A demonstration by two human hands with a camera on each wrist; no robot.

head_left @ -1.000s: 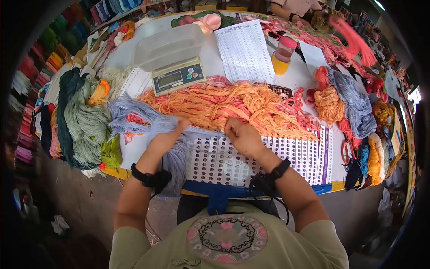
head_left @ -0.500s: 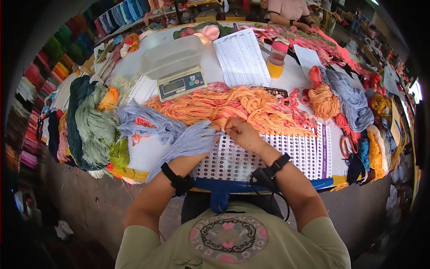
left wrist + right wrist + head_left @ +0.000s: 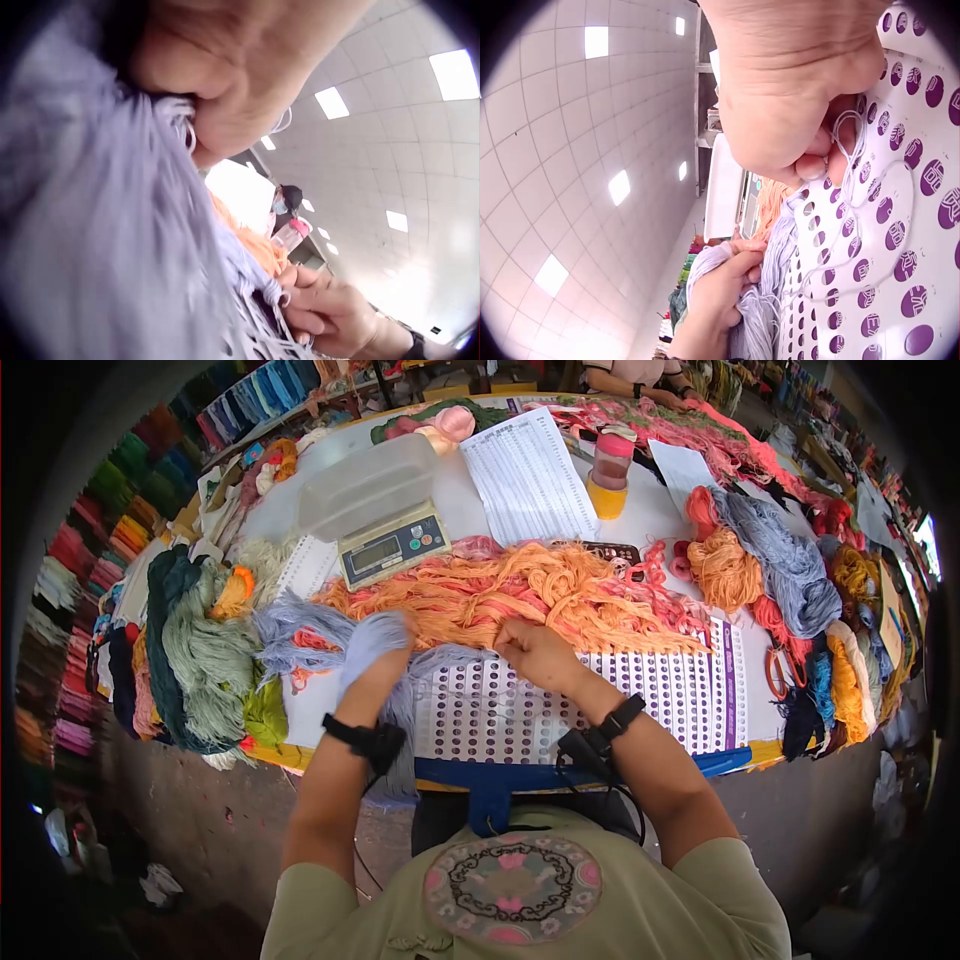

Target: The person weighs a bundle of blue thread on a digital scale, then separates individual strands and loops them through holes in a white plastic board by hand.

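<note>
A bundle of pale lavender-blue thread (image 3: 375,640) is stretched between the hands and drapes over the table's front edge. My left hand (image 3: 396,656) grips it, strands looped over the back of the hand, as the right wrist view shows of that hand (image 3: 718,289). Further right, my right hand (image 3: 540,656) pinches the tied end of the bundle with curled fingers, low over the card. In the left wrist view, a small knotted loop stands by the fingers of this hand (image 3: 330,304). A loose thin strand (image 3: 847,206) trails from it across the punched white card (image 3: 892,262).
A heap of orange and coral thread (image 3: 500,590) lies just beyond both hands. Behind it stand a digital scale (image 3: 390,547) with a clear bin (image 3: 365,485), a printed sheet (image 3: 530,480) and a pink-lidded bottle (image 3: 610,470). Skeins (image 3: 205,635) crowd both sides. Another person works across the table.
My left hand first came right to the other hand with the thread, then drew back left, so the bundle stretches out again. My right hand stays nearly in place. The view shifts slightly.
</note>
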